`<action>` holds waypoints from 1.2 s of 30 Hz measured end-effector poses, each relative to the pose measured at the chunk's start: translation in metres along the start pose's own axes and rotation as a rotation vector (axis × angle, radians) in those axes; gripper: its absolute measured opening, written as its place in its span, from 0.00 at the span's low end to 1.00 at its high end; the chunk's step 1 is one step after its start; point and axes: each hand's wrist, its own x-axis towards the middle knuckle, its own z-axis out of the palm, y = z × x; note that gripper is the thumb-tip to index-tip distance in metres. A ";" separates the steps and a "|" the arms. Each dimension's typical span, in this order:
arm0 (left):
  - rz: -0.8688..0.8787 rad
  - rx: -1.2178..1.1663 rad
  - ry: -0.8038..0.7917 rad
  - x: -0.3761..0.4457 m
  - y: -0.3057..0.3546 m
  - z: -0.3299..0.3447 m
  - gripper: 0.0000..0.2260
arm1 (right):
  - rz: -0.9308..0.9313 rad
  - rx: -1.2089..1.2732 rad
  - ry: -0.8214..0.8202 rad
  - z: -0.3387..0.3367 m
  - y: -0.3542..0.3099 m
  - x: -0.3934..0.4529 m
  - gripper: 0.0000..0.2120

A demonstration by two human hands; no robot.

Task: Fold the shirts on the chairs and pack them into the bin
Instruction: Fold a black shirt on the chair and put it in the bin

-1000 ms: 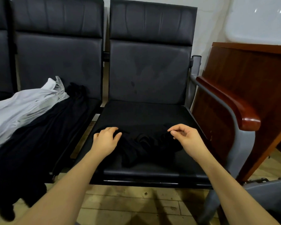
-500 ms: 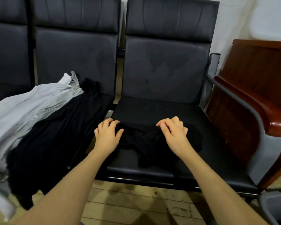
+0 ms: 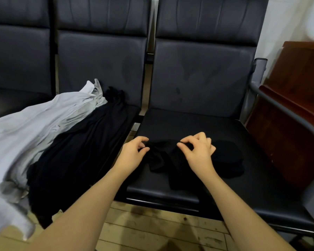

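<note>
Left grip and right grip each pinch one crumpled black shirt on right chair; two more shirts, grey shirt and long black shirt, beside.

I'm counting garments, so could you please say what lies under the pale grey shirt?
A black shirt shows beneath the pale grey shirt; anything further under is covered.

Dim, soft, wide-angle edge warping

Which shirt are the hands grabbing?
The crumpled black shirt on the right-hand chair seat: both hands pinch its top edge. The light grey shirt and long black shirt lie untouched on the next chair.
</note>
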 end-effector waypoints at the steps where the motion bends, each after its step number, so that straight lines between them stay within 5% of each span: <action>1: 0.027 -0.036 0.030 0.002 0.006 -0.001 0.13 | 0.019 0.074 0.042 -0.005 0.000 0.001 0.03; 10: 0.229 -0.254 0.152 -0.003 0.068 -0.007 0.12 | 0.133 0.295 0.262 -0.053 0.011 0.004 0.01; 16: 0.341 -0.169 0.014 -0.018 0.079 0.008 0.15 | 0.172 0.184 0.182 -0.061 0.024 -0.018 0.05; 22: 0.379 -0.260 -0.016 -0.026 0.104 0.017 0.17 | -0.082 0.068 0.003 -0.076 0.014 -0.029 0.15; 30: 0.347 -0.298 0.004 -0.025 0.108 0.013 0.17 | -0.091 0.111 0.002 -0.069 0.015 -0.021 0.03; 36: 0.207 -0.185 -0.048 -0.019 0.090 -0.005 0.06 | -0.064 0.161 0.013 -0.077 0.023 -0.014 0.05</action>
